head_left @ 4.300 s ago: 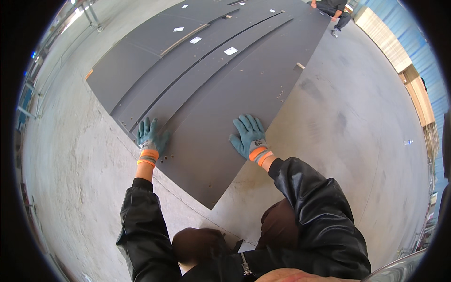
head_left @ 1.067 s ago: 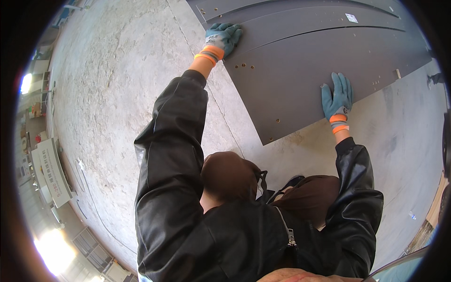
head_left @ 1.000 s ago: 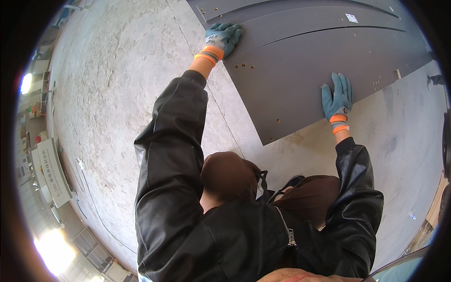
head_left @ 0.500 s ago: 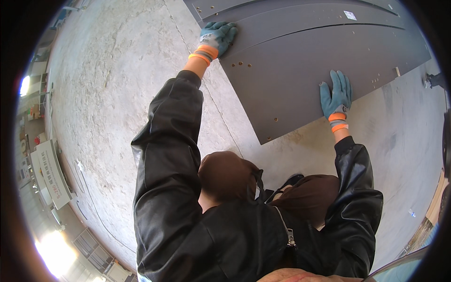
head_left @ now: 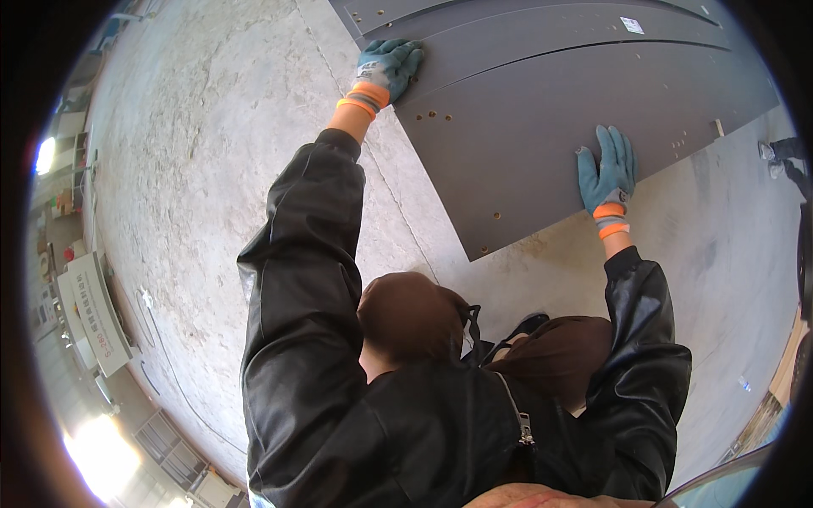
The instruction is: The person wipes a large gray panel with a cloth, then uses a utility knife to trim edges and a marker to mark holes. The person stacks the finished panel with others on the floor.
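Observation:
Both my hands wear teal work gloves with orange and grey cuffs. Flat on the near part of a dark grey board [head_left: 508,127] lies my right hand [head_left: 608,169], its fingers stretched forward and the thumb apart. At the board's left edge, farther away, my left hand [head_left: 390,68] rests with its fingers bent over the top face; its thumb is hard to make out. Small brass-coloured holes mark the board's left end. Beyond a long dark gap lies another grey board [head_left: 542,38] with a white label [head_left: 632,25].
Pale concrete floor [head_left: 203,169] surrounds the boards. At the far right, another person's shoes and dark trouser legs [head_left: 788,157] stand near the board's end. Along the left wall are a white sign board [head_left: 93,313], shelving and a cable [head_left: 165,339] on the floor.
The other person's feet and legs at the right have come further into view. My hands keep almost the same places on the boards.

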### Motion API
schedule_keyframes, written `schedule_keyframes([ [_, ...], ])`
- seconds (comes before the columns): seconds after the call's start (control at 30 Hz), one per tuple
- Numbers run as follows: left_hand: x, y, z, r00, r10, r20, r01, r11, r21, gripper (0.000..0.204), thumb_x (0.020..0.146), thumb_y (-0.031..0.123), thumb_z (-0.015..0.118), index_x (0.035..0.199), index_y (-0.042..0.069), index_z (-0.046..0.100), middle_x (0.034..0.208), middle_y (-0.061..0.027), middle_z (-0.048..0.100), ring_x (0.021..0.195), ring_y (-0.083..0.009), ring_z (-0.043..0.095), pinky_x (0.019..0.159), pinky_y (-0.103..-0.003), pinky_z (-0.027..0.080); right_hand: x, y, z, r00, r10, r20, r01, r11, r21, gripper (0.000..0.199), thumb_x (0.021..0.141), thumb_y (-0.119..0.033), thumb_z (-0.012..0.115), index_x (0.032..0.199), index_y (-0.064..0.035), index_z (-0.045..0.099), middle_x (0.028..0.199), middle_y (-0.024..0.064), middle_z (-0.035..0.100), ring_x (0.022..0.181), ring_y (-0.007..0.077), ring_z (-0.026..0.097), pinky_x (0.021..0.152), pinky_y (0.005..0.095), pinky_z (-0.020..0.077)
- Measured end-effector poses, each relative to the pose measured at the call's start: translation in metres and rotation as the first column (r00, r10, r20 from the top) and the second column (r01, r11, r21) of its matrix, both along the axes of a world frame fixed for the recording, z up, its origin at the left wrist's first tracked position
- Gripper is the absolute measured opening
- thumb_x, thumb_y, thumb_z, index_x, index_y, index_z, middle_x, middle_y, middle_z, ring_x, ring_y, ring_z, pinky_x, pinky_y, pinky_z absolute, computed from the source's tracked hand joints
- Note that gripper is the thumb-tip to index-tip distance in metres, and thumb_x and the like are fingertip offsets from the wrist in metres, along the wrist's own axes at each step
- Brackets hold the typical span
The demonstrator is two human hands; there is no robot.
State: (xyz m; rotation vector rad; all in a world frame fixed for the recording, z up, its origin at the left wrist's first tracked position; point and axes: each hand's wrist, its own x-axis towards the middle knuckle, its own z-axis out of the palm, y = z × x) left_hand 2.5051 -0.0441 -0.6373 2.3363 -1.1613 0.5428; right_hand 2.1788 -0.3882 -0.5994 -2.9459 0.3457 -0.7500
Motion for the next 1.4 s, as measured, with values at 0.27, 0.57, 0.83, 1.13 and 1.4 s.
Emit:
schedule_keyframes([
  [0.27, -0.021, 0.006, -0.002, 0.962, 0.273, -0.029, -0.272, 0.936, -0.224, 0.04, 0.1, 0.035, 0.069, 0.132, 0.012, 0.074, 0.132, -0.0148, 0.073, 0.118, -0.04, 0.066, 0.108, -0.048, 0.049, -0.001, -0.003, 0.001, 0.999, 0.03, -0.022, -0.03, 0.999, -0.038, 0.052, 0.097, -0.038, 0.073, 0.139, -0.0084, 0.066, 0.146, 0.0179, 0.063, 0.136, 0.0424, 0.055, 0.116, 0.0556, 0.0417],
  [0.57, -0.152, -0.02, -0.024, 0.486, -0.125, -0.865, -0.646, 0.615, -0.452, 0.084, 0.101, 0.04, 0.073, 0.152, -0.017, 0.04, 0.129, -0.02, 0.067, 0.117, -0.023, 0.064, 0.102, -0.033, 0.052, 0.127, 0.069, 0.012, 0.956, 0.293, -0.005, -0.293, 0.955, 0.041, 0.064, 0.099, -0.047, 0.068, 0.149, -0.0092, 0.058, 0.157, 0.0179, 0.054, 0.147, 0.0405, 0.047, 0.123, 0.0557, 0.0337],
  [0.83, -0.162, -0.022, -0.027, 0.566, 0.083, -0.82, -0.654, 0.652, -0.385, 0.085, 0.102, 0.04, 0.066, 0.158, -0.015, 0.032, 0.16, -0.0384, 0.04, 0.151, -0.0506, 0.038, 0.126, -0.049, 0.033, 0.177, 0.117, 0.002, 0.901, 0.311, -0.302, -0.348, 0.934, -0.079, 0.074, 0.103, -0.052, 0.06, 0.162, -0.0103, 0.044, 0.166, 0.0162, 0.045, 0.155, 0.037, 0.037, 0.129, 0.0522, 0.0238],
  [1.13, -0.162, -0.023, -0.031, 0.599, 0.118, -0.792, -0.645, 0.658, -0.39, 0.08, 0.104, 0.034, 0.065, 0.158, -0.015, 0.031, 0.159, -0.0363, 0.042, 0.147, -0.0473, 0.043, 0.123, -0.047, 0.036, 0.178, 0.125, 0.003, 0.872, 0.381, -0.308, -0.419, 0.906, -0.065, 0.071, 0.105, -0.048, 0.059, 0.161, -0.0069, 0.044, 0.166, 0.0172, 0.045, 0.155, 0.0361, 0.038, 0.13, 0.0488, 0.026],
  [1.4, -0.163, -0.024, -0.045, 0.688, 0.167, -0.706, -0.608, 0.663, -0.436, 0.079, 0.102, 0.028, 0.068, 0.158, -0.015, 0.031, 0.158, -0.0378, 0.043, 0.148, -0.0495, 0.044, 0.123, -0.048, 0.037, 0.176, 0.16, 0.001, 0.845, 0.496, -0.2, -0.502, 0.864, 0.02, 0.062, 0.101, -0.042, 0.064, 0.152, -0.0084, 0.056, 0.159, 0.0169, 0.053, 0.15, 0.0372, 0.045, 0.126, 0.049, 0.031],
])
